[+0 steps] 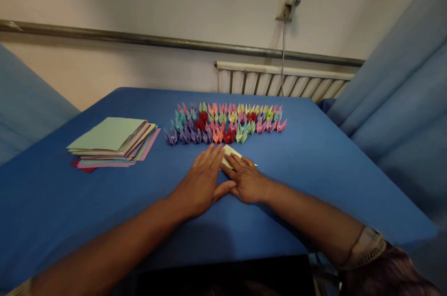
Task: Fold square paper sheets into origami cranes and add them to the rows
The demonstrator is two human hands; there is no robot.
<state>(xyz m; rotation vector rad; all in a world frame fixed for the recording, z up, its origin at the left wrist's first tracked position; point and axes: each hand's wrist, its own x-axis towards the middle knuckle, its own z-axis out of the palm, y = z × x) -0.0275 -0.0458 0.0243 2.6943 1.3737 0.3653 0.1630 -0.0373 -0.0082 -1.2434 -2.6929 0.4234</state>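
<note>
A pale yellow sheet of folded paper (229,150) lies flat on the blue-covered table, partly hidden under my hands. My left hand (202,178) rests at the paper's left edge, its fingers stretched out and the thumb reaching toward the other hand. From the right, my right hand (247,177) presses down on the paper with spread fingers. Just beyond the hands stand rows of small folded paper cranes (228,135) in pink, purple, red, yellow, green and blue.
On the left of the blue tabletop (139,221) sits a stack of coloured paper sheets (108,134), pale green on top. Behind the table are a wall rail (174,43), a radiator (265,70) and a socket with a cord (287,7). Blue curtains (401,82) hang at both sides.
</note>
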